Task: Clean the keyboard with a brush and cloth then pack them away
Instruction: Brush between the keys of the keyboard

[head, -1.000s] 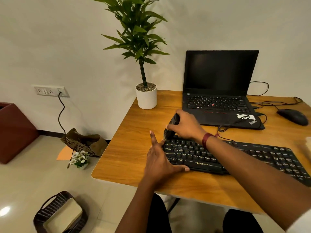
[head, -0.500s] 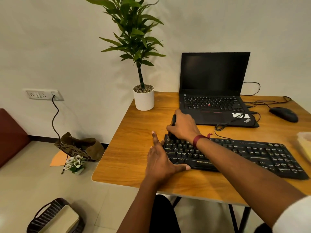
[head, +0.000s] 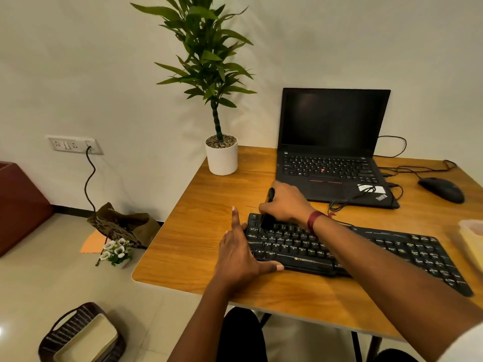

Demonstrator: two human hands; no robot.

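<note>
Little is changed since the earlier frame: the brush [head: 267,220] is still gripped by the right hand [head: 287,205] on the keyboard's [head: 392,246] far-left keys, its left end steadied by the spread left hand [head: 239,257].

The keyboard [head: 392,244] is black and full-size with pale letters and a brand name on its front edge. It lies flat on the wooden desk [head: 198,231] near the front, running slantwise from upper left to lower right, and the left hand [head: 240,254] rests against its left end. The brush [head: 267,222] is black, gripped by the right hand [head: 286,205], tilted nearly upright with its handle tip above the fist and its head down on the top-left keys.
</note>
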